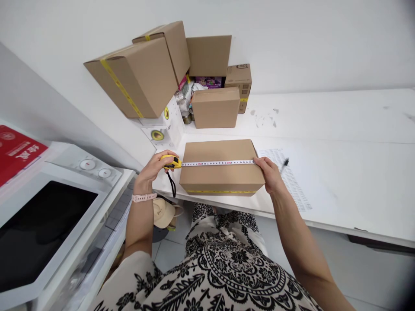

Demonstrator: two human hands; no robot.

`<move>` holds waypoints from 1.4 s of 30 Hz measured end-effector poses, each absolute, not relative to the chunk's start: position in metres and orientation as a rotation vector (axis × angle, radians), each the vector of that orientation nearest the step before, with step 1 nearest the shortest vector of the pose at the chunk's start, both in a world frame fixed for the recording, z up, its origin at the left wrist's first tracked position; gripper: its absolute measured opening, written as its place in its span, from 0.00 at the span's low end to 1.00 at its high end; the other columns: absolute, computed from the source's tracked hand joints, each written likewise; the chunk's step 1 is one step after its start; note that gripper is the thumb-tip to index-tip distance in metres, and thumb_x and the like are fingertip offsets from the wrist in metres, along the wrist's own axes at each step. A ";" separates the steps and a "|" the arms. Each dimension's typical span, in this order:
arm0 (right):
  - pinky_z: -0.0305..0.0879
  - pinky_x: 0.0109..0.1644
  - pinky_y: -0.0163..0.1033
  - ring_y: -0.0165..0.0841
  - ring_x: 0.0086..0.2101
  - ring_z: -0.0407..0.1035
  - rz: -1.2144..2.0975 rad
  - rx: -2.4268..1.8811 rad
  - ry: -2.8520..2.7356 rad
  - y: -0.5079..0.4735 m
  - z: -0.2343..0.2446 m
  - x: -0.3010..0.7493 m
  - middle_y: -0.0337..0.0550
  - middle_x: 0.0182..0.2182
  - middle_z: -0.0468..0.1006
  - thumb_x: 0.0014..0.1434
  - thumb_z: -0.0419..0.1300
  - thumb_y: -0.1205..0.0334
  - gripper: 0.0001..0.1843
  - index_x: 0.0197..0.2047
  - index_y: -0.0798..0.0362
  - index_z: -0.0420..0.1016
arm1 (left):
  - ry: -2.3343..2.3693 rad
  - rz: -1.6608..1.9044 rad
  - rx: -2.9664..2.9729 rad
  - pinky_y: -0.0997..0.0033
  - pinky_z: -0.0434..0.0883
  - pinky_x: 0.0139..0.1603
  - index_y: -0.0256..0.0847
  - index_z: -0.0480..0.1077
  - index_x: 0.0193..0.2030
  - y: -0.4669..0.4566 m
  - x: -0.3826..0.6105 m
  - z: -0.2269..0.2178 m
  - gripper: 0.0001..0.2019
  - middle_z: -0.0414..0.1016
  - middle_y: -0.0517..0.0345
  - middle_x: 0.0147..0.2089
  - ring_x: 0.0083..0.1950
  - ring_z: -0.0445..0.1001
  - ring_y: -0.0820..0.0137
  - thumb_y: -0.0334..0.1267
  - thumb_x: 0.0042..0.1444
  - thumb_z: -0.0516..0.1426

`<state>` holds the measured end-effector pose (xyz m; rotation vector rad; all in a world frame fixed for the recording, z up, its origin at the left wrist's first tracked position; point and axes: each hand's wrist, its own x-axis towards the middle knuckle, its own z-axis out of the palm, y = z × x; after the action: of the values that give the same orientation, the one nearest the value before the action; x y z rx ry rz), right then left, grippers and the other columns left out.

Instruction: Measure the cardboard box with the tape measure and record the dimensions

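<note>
A brown cardboard box (220, 175) with yellow tape along its near side lies on the white table in front of me. My left hand (155, 165) is closed round a yellow and black tape measure (172, 162) at the box's left end, its black strap hanging down. From there the white blade (217, 163) runs out straight across the top of the box. At the right end my right hand (269, 173) pinches the blade's tip against the box edge, the fingers partly hidden behind the corner.
Printed sheets (288, 185) and a black pen (285, 163) lie right of the box. Behind it stand a smaller carton (216, 108), stacked taped boxes (132, 77) and avocado-printed cartons (167, 129). A microwave (48, 224) is at my left; a beige cap (163, 212) hangs below the table edge.
</note>
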<state>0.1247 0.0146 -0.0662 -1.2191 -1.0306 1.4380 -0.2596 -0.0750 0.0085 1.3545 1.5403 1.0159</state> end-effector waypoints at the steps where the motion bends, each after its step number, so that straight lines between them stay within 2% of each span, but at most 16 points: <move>1: 0.50 0.27 0.36 0.28 0.25 0.57 1.435 -1.222 -1.038 0.015 -0.066 0.125 0.34 0.22 0.63 0.42 0.73 0.41 0.28 0.24 0.50 0.63 | 1.549 1.011 1.358 0.74 0.63 0.24 0.38 0.75 0.42 -0.074 -0.260 0.009 0.19 0.77 0.54 0.33 0.28 0.72 0.70 0.50 0.51 0.63; 18: 0.49 0.27 0.36 0.28 0.25 0.56 1.426 -1.211 -1.063 0.015 -0.066 0.126 0.34 0.22 0.62 0.42 0.73 0.39 0.29 0.23 0.50 0.61 | 1.512 1.011 1.356 0.74 0.60 0.23 0.37 0.76 0.41 -0.073 -0.261 0.008 0.18 0.77 0.55 0.32 0.27 0.70 0.71 0.50 0.51 0.62; 24: 0.48 0.27 0.37 0.28 0.24 0.54 1.313 -1.239 -1.192 0.014 -0.063 0.128 0.34 0.20 0.61 0.45 0.72 0.37 0.29 0.22 0.50 0.62 | 1.540 1.020 1.356 0.74 0.61 0.24 0.37 0.76 0.40 -0.073 -0.257 0.008 0.17 0.77 0.54 0.32 0.27 0.70 0.71 0.49 0.51 0.63; 28: 0.51 0.27 0.37 0.28 0.23 0.55 1.312 -1.221 -1.197 0.017 -0.055 0.132 0.35 0.19 0.63 0.43 0.73 0.39 0.28 0.21 0.50 0.63 | 1.596 1.053 1.391 0.72 0.61 0.25 0.37 0.77 0.41 -0.087 -0.247 0.021 0.18 0.78 0.52 0.34 0.29 0.71 0.69 0.50 0.51 0.63; 31: 0.55 0.26 0.38 0.28 0.23 0.58 1.350 -1.101 -1.134 0.023 -0.032 0.144 0.38 0.20 0.67 0.42 0.75 0.43 0.26 0.21 0.49 0.64 | 1.615 1.070 1.489 0.69 0.66 0.30 0.39 0.78 0.45 -0.116 -0.232 0.040 0.17 0.79 0.50 0.39 0.34 0.73 0.65 0.48 0.54 0.63; 34: 0.58 0.26 0.38 0.29 0.23 0.60 1.367 -0.956 -1.104 0.035 0.004 0.157 0.38 0.20 0.68 0.42 0.76 0.47 0.25 0.21 0.49 0.64 | 1.465 1.007 1.574 0.64 0.72 0.38 0.45 0.76 0.55 -0.153 -0.208 0.053 0.21 0.78 0.49 0.51 0.46 0.75 0.58 0.44 0.53 0.64; 37: 0.61 0.28 0.38 0.28 0.24 0.62 1.394 -0.865 -1.188 0.056 0.033 0.153 0.38 0.22 0.69 0.43 0.77 0.49 0.24 0.22 0.49 0.65 | 1.090 0.728 1.481 0.67 0.72 0.30 0.52 0.74 0.59 -0.179 -0.171 0.047 0.26 0.75 0.50 0.52 0.36 0.74 0.66 0.42 0.51 0.65; 40: 0.65 0.33 0.38 0.28 0.27 0.66 1.457 -0.858 -1.375 0.087 0.039 0.124 0.40 0.25 0.74 0.43 0.78 0.51 0.24 0.23 0.52 0.67 | 0.835 0.652 1.273 0.67 0.75 0.33 0.49 0.76 0.55 -0.185 -0.122 0.025 0.24 0.72 0.48 0.53 0.38 0.76 0.65 0.45 0.49 0.66; 42: 0.65 0.35 0.39 0.29 0.29 0.67 1.480 -0.906 -1.517 0.109 0.034 0.097 0.41 0.25 0.74 0.41 0.79 0.52 0.24 0.22 0.52 0.67 | 0.855 0.692 1.165 0.66 0.76 0.36 0.47 0.76 0.55 -0.181 -0.090 0.008 0.23 0.72 0.47 0.50 0.39 0.77 0.66 0.44 0.52 0.66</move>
<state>0.0973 0.1088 0.0339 -0.9064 -1.5167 1.4795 -0.0900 -0.1814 0.0079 1.1645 0.8545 0.6923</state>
